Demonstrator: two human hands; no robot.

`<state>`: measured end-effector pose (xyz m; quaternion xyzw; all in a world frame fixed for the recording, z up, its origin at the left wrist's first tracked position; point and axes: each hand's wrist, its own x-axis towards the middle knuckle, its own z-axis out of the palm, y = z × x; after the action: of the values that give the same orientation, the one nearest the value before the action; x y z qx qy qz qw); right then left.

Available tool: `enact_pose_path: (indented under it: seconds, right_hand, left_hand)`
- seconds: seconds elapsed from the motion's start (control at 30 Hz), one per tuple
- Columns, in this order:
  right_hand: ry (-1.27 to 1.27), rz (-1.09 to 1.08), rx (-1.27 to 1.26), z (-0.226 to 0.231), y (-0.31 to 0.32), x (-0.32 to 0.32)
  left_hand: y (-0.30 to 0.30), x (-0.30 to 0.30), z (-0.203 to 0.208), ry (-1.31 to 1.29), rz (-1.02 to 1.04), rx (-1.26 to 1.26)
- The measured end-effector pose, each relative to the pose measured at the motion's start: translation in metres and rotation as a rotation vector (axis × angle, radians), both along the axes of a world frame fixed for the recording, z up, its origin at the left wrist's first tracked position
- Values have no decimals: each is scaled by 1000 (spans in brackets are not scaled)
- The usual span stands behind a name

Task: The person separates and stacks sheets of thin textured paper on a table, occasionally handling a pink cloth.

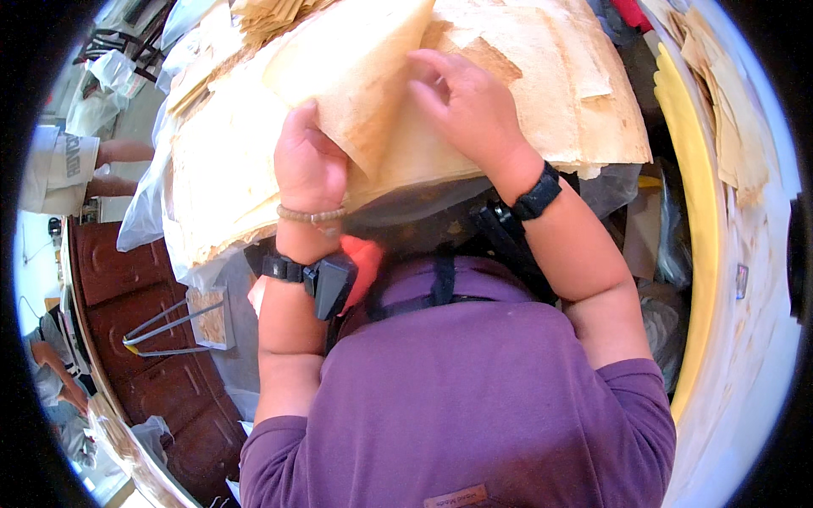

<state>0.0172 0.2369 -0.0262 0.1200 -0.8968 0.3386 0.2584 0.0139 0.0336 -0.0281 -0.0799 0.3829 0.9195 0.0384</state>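
Note:
A thin tan sheet (356, 80), lightly spotted with brown, is lifted and curled over a broad stack of similar sheets (550, 118). My left hand (309, 161) is closed on the sheet's near left edge, thumb on top; its other fingers are mostly hidden beneath. Beside the sheet's right edge is my right hand (466, 102), its fingers bent and the thumb apart from the index finger. Its fingertips are close to the edge; whether they touch it I cannot tell. A darker brown patch (495, 61) shows on the stack behind this hand.
Folded tan sheets (271, 15) lie at the far left of the stack. Clear plastic (144, 203) hangs at its left side. A brown padded seat (135, 313) and metal tongs (165, 330) are at the left. A yellow edge (699, 254) curves along the right. Another person's legs (123, 152) show far left.

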Motion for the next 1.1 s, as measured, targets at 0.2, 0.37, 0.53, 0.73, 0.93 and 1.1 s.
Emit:
enact_pose_path:
  seconds: [0.2, 0.37, 0.53, 0.73, 0.93, 1.1]
  right_hand:
    - [-22, 58, 25, -8, 7, -9]
    - [45, 105, 153, -6, 12, -18]
    - [39, 279, 38, 3, 13, -29]
    - [-149, 477, 130, 20, 21, -42]
    - [-118, 519, 321, 35, 18, -40]
    - [-206, 288, 94, 37, 13, -17]
  left_hand:
    - [-1, -18, 0, 94, -25, -101]
    - [-6, -25, -13, 116, 67, -141]
    - [-6, -21, -5, 97, 40, -39]
    - [-6, -25, -8, 75, 45, -23]
    - [-11, -27, -11, 55, 21, -31]
    - [-5, -24, -3, -6, -39, 32]
